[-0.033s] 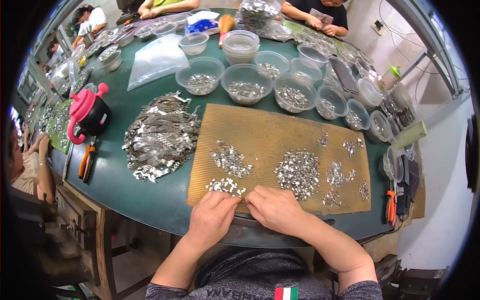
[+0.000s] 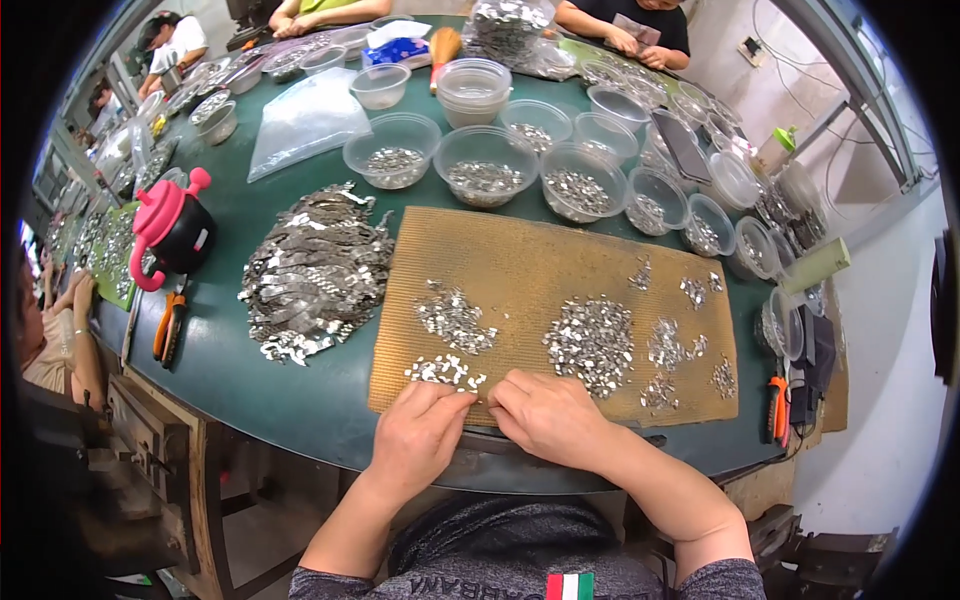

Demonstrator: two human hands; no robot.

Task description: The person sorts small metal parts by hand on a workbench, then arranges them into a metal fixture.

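Note:
My left hand (image 2: 418, 432) and my right hand (image 2: 548, 412) meet at the near edge of a ribbed brown mat (image 2: 480, 245). Both have their fingers pinched together, with the fingertips a small gap apart. What they hold, if anything, is too small or hidden to make out. Just beyond my left fingers lies a small group of bright metal pieces (image 2: 446, 372). A looser pile of grey metal bits (image 2: 455, 320) sits behind it. Past my right hand is a larger round heap of metal chips (image 2: 590, 345), and several smaller clusters (image 2: 664, 343) are scattered to its right.
A big pile of metal strips (image 2: 318, 270) lies left of the mat. Clear plastic bowls (image 2: 485, 165) with metal pieces line the back. Orange-handled pliers (image 2: 170, 328), a pink-and-black cup (image 2: 175, 228), a phone (image 2: 680, 147) and a brush (image 2: 444, 52) surround the area. Other people work around the table.
The whole view has shifted slightly, so things sit a little further left. My fingertips look marginally further apart; the piles look the same.

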